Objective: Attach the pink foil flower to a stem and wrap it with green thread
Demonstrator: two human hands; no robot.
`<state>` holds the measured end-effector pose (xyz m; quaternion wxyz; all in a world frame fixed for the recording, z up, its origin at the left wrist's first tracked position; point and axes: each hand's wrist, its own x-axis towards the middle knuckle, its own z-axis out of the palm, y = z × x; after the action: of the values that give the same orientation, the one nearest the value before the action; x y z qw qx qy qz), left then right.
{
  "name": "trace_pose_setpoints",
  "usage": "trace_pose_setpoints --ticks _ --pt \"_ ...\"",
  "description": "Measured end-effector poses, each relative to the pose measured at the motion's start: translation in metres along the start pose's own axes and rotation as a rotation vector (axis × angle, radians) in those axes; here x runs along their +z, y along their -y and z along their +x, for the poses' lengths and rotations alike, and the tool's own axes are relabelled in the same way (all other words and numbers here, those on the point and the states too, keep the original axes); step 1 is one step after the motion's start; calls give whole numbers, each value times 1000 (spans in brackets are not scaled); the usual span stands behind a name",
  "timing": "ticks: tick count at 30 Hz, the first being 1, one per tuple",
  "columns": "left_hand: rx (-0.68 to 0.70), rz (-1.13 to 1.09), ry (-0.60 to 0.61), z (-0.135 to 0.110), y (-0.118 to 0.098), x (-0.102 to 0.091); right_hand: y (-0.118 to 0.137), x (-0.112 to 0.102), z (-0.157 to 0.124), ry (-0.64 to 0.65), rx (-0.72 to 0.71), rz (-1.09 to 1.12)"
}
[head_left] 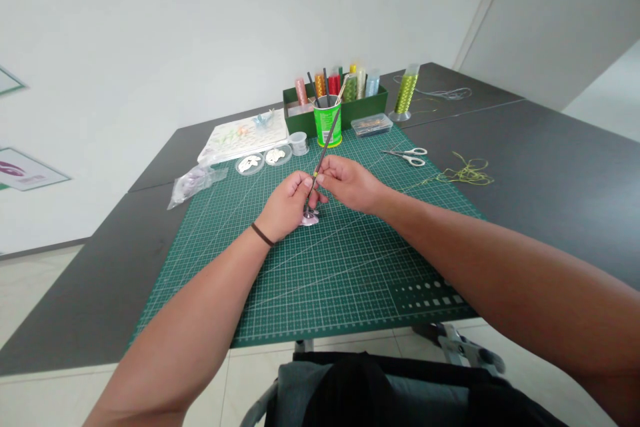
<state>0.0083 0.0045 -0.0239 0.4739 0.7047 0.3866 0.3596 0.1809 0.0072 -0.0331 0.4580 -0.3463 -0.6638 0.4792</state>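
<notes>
My left hand [287, 203] is closed round the lower part of a thin dark stick [327, 141], which leans up and away. At the stick's bottom end, below my fingers, sits a pale pink petal-like piece [310, 219] with something shiny on it, just above or on the green cutting mat [345, 273]. A small yellow-green thread winding [315, 175] shows on the stick between my hands. My right hand [350, 183] pinches right at that winding, its fingertips against the stick; the thread between them is too fine to make out. A loose yellow-green thread tangle [465, 172] lies to the right.
White-handled scissors [413, 156] lie right of my hands. Behind stand a green can [329, 123] of sticks, a green box [363, 107] of thread spools, a clear case [371, 124] and a yellow-green spool [406, 93]. Leftward are dishes of white pieces [249, 164], a white board [220, 140] and a plastic bag [193, 183].
</notes>
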Motion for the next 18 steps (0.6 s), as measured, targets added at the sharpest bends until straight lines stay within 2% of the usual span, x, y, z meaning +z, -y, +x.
trace_pose_setpoints --ticks 3,9,12,18 --pt "-19 -125 5 -1 -2 1 -2 -1 0 16 -27 28" --pt "-90 -336 98 -1 -5 -1 -1 0 -1 55 -47 106" --pt "-116 -333 78 -1 -5 -2 -1 1 0 63 -48 148" --pt "-9 -162 -5 1 0 0 2 2 1 25 -4 128"
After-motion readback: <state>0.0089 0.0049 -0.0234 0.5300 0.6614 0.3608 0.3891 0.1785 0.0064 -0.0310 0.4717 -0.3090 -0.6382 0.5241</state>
